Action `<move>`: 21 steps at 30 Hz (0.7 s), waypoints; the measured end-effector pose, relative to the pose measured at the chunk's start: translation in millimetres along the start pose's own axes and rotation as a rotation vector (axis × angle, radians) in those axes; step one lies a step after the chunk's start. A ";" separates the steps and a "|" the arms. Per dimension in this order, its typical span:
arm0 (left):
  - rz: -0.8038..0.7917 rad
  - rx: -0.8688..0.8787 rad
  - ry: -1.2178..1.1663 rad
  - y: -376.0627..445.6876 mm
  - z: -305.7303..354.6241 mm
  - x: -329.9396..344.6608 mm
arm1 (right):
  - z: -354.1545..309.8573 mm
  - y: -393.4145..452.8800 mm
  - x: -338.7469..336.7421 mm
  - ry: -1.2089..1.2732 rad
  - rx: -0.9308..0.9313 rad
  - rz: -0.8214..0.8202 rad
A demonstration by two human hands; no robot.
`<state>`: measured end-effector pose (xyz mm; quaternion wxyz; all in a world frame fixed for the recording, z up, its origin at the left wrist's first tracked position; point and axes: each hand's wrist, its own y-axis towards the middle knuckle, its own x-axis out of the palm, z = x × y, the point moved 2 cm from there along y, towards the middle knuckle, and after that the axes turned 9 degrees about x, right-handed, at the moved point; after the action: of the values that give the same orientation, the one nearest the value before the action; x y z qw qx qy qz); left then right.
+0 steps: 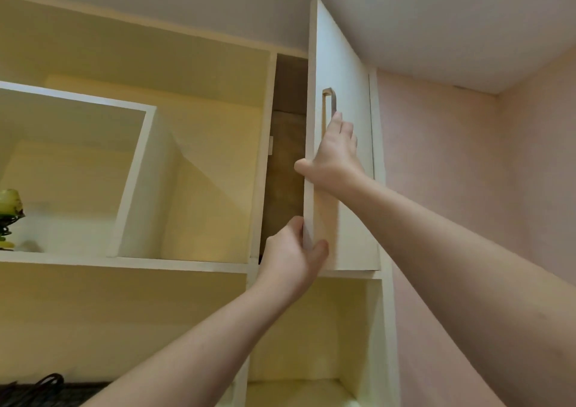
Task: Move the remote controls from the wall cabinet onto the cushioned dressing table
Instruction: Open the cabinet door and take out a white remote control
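Cabinetry fills most of the view: a tall cream-white wall cabinet [199, 145] of open wooden cubbies, seen from below, set against a pale pink wall [486, 188] and a white ceiling [436, 17]. Its one flat white cabinet door [346, 63] stands partly open at the upper right, showing a narrow, dark compartment [288, 157] behind it (nothing can be made out inside; no remote controls are visible anywhere in the view, so where they lie cannot be told).

Two bare forearms reach up from the lower edge. The right hand [335, 154] lies on the door's front face with fingers nearly straight and together, fingertips touching the lower end of a slim brushed-metal bar handle [329, 102], while the thumb hooks around the door's free edge. The left hand [293, 257] grips the same edge lower down, near the bottom corner: fingers curl behind the edge and the thumb presses on the front face.

Among the open cubbies, the large upper one holds a smaller white box-shaped divider [137, 169]. At the far left of that shelf sits a small green and yellow ornament [9, 210], partly cut off by the frame. In the cubby beneath, at the bottom left corner, lie dark tangled cords [40, 388]. The narrow cubby [314, 344] under the door shows only bare cream walls.
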<state>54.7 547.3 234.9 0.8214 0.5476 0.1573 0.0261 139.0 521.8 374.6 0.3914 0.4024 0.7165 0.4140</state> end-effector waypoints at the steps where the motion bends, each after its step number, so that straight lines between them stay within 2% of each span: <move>1: -0.039 0.033 -0.031 -3.6 4.9 1.0 | 5.1 0.1 -8.8 0.016 -0.020 -0.013; 6: -0.293 0.195 -0.154 -19.0 28.6 24.5 | 41.4 -0.8 -59.7 0.163 -0.044 -0.050; 10: -0.365 0.236 -0.234 -18.7 41.2 47.1 | 74.7 -3.8 -96.9 0.124 -0.091 -0.060; 13: -0.406 0.267 -0.312 -15.9 47.3 62.3 | 91.8 -9.3 -116.1 0.023 -0.124 0.000; 15: -0.435 0.307 -0.295 -14.1 49.5 74.6 | 96.7 -18.0 -126.7 -0.149 -0.210 0.123; 17: -0.447 0.341 -0.269 -12.8 50.0 84.7 | 100.6 -28.7 -132.7 -0.461 -0.382 0.212; 19: -0.450 0.343 -0.268 -12.1 46.7 91.1 | 109.2 -38.1 -132.8 -0.684 -0.529 0.169; 21: -0.444 0.349 -0.204 -12.9 40.2 94.8 | 121.1 -47.7 -133.3 -0.831 -0.557 0.111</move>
<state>154.6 526.7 215.4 0.7121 0.6325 0.1919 -0.2367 284.5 419.5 319.2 0.7136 0.4510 0.3401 0.4143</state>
